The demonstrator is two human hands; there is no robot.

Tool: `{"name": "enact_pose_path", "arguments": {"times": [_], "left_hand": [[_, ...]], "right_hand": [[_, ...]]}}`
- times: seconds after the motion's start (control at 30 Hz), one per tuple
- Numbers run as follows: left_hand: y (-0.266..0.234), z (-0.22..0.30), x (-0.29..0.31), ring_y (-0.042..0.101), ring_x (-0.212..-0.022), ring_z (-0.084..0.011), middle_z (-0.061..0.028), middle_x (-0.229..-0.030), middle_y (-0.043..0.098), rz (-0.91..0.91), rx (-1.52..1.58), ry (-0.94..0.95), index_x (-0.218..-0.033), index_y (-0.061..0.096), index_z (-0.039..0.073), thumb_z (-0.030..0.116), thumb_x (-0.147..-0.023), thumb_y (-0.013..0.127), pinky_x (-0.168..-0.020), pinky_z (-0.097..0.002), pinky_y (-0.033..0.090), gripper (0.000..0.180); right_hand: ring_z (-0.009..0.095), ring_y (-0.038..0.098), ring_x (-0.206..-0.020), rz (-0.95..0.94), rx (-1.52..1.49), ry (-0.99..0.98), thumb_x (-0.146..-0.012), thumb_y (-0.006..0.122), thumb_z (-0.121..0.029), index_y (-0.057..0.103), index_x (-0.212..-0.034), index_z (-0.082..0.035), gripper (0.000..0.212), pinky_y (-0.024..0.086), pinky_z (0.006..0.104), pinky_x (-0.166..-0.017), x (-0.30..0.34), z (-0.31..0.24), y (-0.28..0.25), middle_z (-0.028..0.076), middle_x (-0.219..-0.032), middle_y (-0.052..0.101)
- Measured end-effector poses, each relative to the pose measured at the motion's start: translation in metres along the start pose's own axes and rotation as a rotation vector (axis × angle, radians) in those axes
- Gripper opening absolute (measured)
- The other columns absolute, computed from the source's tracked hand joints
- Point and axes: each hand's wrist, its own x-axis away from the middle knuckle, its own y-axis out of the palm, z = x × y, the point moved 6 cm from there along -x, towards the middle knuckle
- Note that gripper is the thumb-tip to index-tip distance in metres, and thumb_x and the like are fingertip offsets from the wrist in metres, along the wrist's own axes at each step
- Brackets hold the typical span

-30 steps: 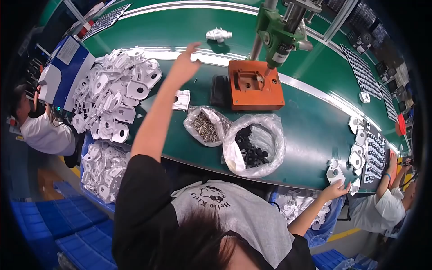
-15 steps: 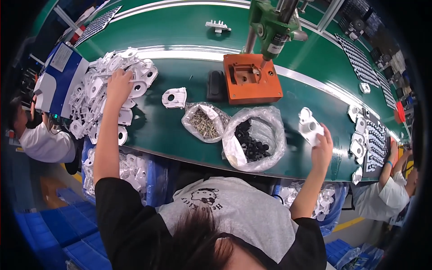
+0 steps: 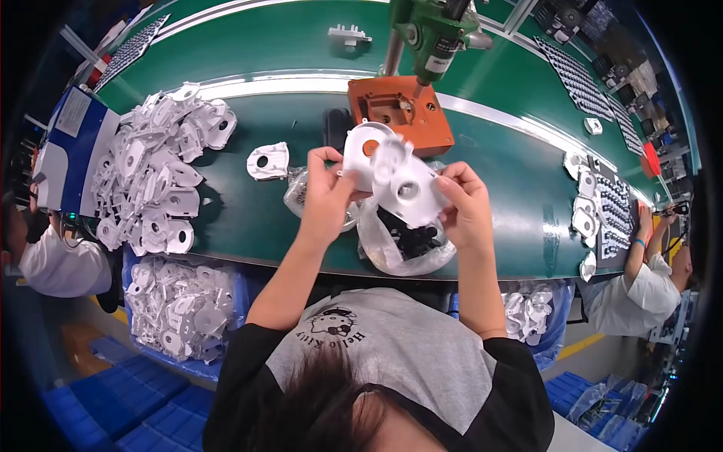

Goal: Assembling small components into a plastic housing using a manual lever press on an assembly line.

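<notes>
Over the bench, my left hand (image 3: 325,192) pinches a white plastic housing part (image 3: 354,162) with a round hole. My right hand (image 3: 467,202) grips a second white plastic part (image 3: 431,197) by its right edge; it has a raised round collar. The two parts overlap in the middle, the right one in front; whether they touch I cannot tell. Below them stands a clear bag (image 3: 380,245) of black pieces (image 3: 410,239), partly covered by the parts and my right hand. A smaller bag (image 3: 296,197) lies largely behind my left hand.
An orange fixture (image 3: 437,129) sits under a green press (image 3: 428,49). A heap of white parts (image 3: 162,151) lies at left beside a blue-and-white machine (image 3: 79,151). One loose white part (image 3: 269,162) rests nearby. Bins of parts (image 3: 181,309) stand below; co-workers sit at both sides.
My left hand has left the heap with a white part and come to the middle. My right hand has brought its white part leftward to meet it. The view has shifted slightly.
</notes>
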Motion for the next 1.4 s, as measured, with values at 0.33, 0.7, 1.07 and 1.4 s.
{"name": "enact_pose_path", "arguments": {"times": [0.33, 0.7, 1.07, 1.4], "left_hand": [[0.025, -0.004, 0.02, 0.046, -0.07, -0.0045, -0.0047, -0.083, 0.052, -0.11, -0.201, 0.289, -0.104, 0.033, 0.003, 0.005, -0.092, 0.049, -0.059, -0.0197, 0.038, 0.02], [0.025, -0.011, 0.024, 0.056, -0.075, -0.0092, -0.0081, -0.086, 0.054, -0.107, -0.369, 0.265, -0.103, 0.037, 0.0, 0.007, -0.091, 0.053, -0.067, -0.0221, 0.045, 0.021], [0.022, -0.019, 0.017, 0.061, -0.078, -0.0128, -0.0158, -0.092, 0.063, 0.001, -0.261, 0.169, -0.111, 0.031, -0.001, 0.005, -0.085, 0.061, -0.07, -0.024, 0.049, 0.039], [0.025, -0.014, 0.01, 0.056, -0.093, -0.0096, -0.0094, -0.103, 0.06, -0.159, -0.181, 0.084, -0.11, 0.045, -0.002, 0.008, -0.092, 0.054, -0.08, -0.0229, 0.045, 0.023]], "right_hand": [[0.017, 0.063, -0.08, -0.036, 0.073, -0.011, -0.085, 0.06, -0.004, 0.05, -0.122, 0.006, 0.04, 0.055, 0.0277, -0.062, -0.007, 0.028, 0.0, 0.01, -0.095, 0.063], [0.016, 0.062, -0.077, -0.046, 0.026, 0.005, -0.087, 0.059, -0.006, 0.051, -0.124, 0.004, 0.039, 0.053, 0.0267, -0.063, -0.012, 0.034, -0.008, 0.011, -0.099, 0.063], [0.013, 0.059, -0.071, -0.016, 0.177, 0.008, -0.082, 0.064, -0.005, 0.051, -0.123, 0.003, 0.043, 0.049, 0.0254, -0.061, -0.008, 0.037, -0.006, 0.009, -0.093, 0.062], [0.009, 0.055, -0.071, -0.124, 0.184, -0.02, -0.082, 0.065, -0.008, 0.056, -0.107, -0.001, 0.028, 0.046, 0.0234, -0.061, -0.003, 0.047, -0.007, 0.005, -0.091, 0.061]]}}
